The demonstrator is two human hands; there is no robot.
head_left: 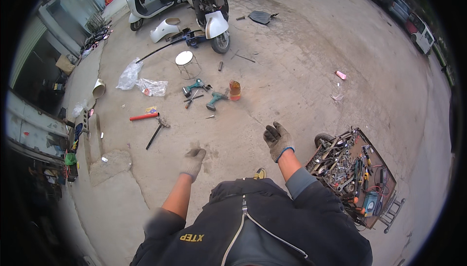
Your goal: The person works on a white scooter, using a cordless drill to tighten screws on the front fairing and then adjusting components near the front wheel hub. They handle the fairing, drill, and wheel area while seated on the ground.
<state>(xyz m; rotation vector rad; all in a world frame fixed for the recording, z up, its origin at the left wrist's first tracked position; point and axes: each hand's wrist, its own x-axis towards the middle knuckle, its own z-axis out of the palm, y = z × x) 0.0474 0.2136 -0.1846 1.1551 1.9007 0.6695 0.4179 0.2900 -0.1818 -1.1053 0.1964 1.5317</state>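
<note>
Both hands wear grey work gloves and hang in the air over the concrete, touching nothing. My left hand (194,163) is in front of me, slightly blurred, with thumb and fingers loosely apart and nothing visible in it. My right hand (278,143) is raised beside the tool cart, its darkened fingers apart and slightly bent, holding nothing. Nearest the left hand lies a black-handled hammer (156,132). Farther ahead are two teal cordless power tools (216,101) (193,88), pliers (191,99) and a bottle of amber stuff (235,91).
A wheeled cart (384,181) heaped with wrenches and other tools stands at my right. Ahead are a white scooter (217,25) with its front opened up, a round stool (184,58) and a removed white panel (165,30). A red tube (144,116) and plastic bags (129,75) lie leftward.
</note>
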